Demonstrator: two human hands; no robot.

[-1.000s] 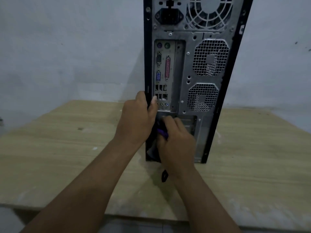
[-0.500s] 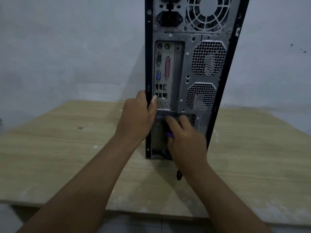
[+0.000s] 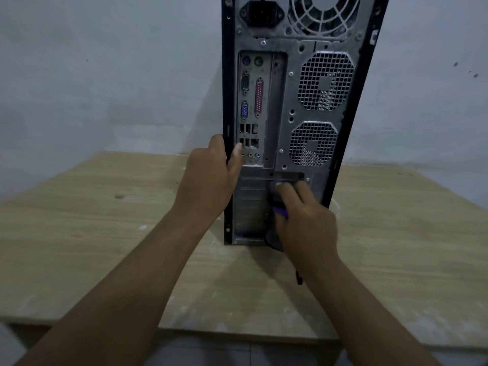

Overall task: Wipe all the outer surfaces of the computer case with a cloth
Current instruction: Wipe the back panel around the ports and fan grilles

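I'm seeing left hand (image 3: 208, 180) gripping case (image 3: 290, 101) by its left edge, right hand (image 3: 309, 223) curling round cloth (image 3: 275, 198) low on its rear; hard scrubbing is probably risking tipping it.

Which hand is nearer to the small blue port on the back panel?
Left hand: grips the black case edge just below the blue port; the right hand holds a dark cloth lower.

Case (image 3: 290, 107) top beyond frame; cloth (image 3: 275, 198) mostly under right hand (image 3: 309, 225)
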